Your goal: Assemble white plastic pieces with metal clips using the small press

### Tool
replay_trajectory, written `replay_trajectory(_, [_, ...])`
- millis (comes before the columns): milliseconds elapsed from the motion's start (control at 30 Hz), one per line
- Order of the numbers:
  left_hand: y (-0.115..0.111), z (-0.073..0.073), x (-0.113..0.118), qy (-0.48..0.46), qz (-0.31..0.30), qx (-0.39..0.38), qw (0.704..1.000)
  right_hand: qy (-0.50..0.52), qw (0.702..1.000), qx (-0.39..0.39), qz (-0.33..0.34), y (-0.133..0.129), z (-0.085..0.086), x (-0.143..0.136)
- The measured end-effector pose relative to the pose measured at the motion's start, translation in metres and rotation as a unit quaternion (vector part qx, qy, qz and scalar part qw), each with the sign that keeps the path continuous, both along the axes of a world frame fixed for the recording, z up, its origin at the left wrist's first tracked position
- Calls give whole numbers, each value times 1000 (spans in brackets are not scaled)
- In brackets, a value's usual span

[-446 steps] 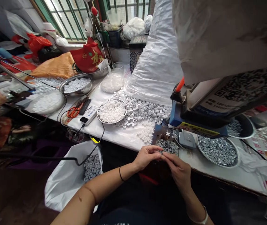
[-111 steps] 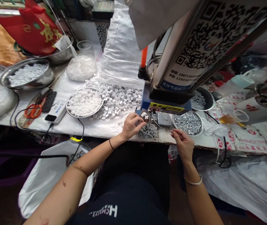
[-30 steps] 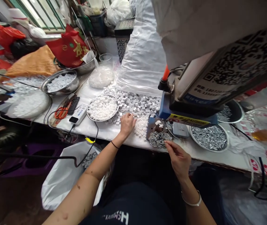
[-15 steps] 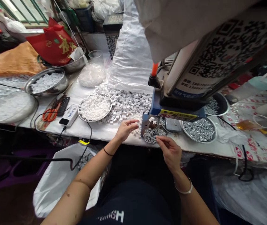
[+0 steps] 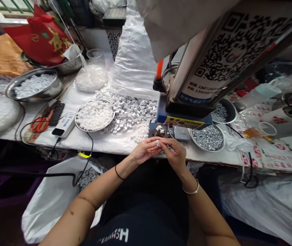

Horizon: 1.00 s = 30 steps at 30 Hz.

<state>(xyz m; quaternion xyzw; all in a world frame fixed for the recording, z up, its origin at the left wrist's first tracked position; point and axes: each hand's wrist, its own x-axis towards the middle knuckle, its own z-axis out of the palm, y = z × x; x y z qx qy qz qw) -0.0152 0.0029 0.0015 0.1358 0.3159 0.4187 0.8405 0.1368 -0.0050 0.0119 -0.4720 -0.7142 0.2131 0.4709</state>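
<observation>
My left hand (image 5: 146,150) pinches a small white plastic piece (image 5: 158,143) at its fingertips. My right hand (image 5: 175,153) meets it there, thumb and forefinger closed against the piece; anything smaller inside that pinch is hidden. Just beyond the fingers sits the dark metal base of a bench press (image 5: 153,130), with a white cross-shaped part (image 5: 159,129) on it. Small metal pins at the front of this base are mostly covered by my right hand. Left of the base lies a heap of tiny white pieces (image 5: 140,132).
The press head (image 5: 184,116) overhangs the base. To its right stands a bowl of metal pins (image 5: 207,137). Leftward are a dish of white pieces (image 5: 94,115), loose grey-white blocks (image 5: 133,111), a power strip (image 5: 65,124) and orange-handled scissors (image 5: 40,124). The table's front edge runs below my hands.
My hands have come together from apart. The right has moved up and left from the metal pins to the left fingertips, where the white piece now shows. The whole view has shifted slightly.
</observation>
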Motion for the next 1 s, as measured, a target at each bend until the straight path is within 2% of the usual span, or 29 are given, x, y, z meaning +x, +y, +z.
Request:
replay_trajectory(233, [-2,-10,0,-19,-5,-16,1000,-97,985,107,98,3,-14,12])
replay_trajectory(367, [-4,-11,0,-12,0,-4,1000,-101,981,123,109,4,-19,15])
replay_trajectory(467, [-4,-8,-1,24,-12,15,1000,-74,988,101,94,0,-19,14])
replay_trajectory(567, [5,-5,-4,146,-26,87,985,-31,996,47,76,-4,-15,14])
replay_trajectory(667, [27,-6,-6,298,81,220,925,42,998,-51,-7,4,-12,17])
replay_trajectory(733, [45,-12,-3,328,129,275,894,112,986,-103,-65,16,-11,19])
replay_trajectory(767, [53,-16,-1,318,118,286,896,141,979,-122,-79,23,-12,20])
replay_trajectory(867, [69,-29,7,249,44,278,927,171,970,-157,-73,44,-14,20])
replay_trajectory(1000, [75,-38,12,233,29,261,937,118,979,-153,-62,58,-17,18])
